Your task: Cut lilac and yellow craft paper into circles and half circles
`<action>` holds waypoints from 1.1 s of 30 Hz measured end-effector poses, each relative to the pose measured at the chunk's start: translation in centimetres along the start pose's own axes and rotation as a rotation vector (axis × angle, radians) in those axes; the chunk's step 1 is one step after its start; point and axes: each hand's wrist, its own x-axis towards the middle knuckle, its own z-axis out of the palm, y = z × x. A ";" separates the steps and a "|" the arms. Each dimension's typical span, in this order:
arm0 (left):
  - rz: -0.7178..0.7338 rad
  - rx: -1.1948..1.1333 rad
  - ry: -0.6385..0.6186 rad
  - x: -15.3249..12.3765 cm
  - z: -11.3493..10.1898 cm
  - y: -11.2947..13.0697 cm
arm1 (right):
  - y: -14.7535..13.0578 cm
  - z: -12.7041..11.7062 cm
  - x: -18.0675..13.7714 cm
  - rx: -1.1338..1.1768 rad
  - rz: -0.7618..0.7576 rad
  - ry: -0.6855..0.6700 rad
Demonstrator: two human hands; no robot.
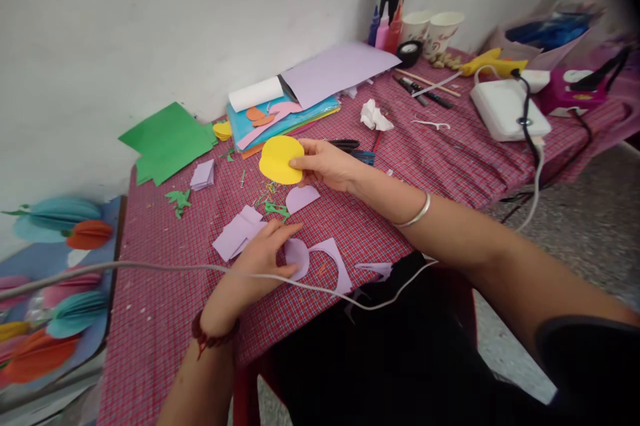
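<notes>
Between the thumb and fingers of my right hand is a yellow paper cutout with a rounded, notched outline, raised over the table. My left hand rests low over the cloth, thumb and fingers apart, around a lilac round paper cutout; whether it touches the paper I cannot tell. Lilac paper squares lie partly beneath its fingers. A lilac half-round piece sits just below the yellow cutout. Beside the round piece is a curved lilac offcut.
A white cable crosses in front of my left wrist. Green sheets, a lilac sheet and crumpled tissue lie farther back. Rightward are paper cups, a yellow glue gun and a white box. Paper ornaments stand left.
</notes>
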 end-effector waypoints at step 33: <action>0.067 -0.189 0.821 0.5 -0.4 -1.0 | 1.8 4.4 -2.7 0.053 0.313 -0.115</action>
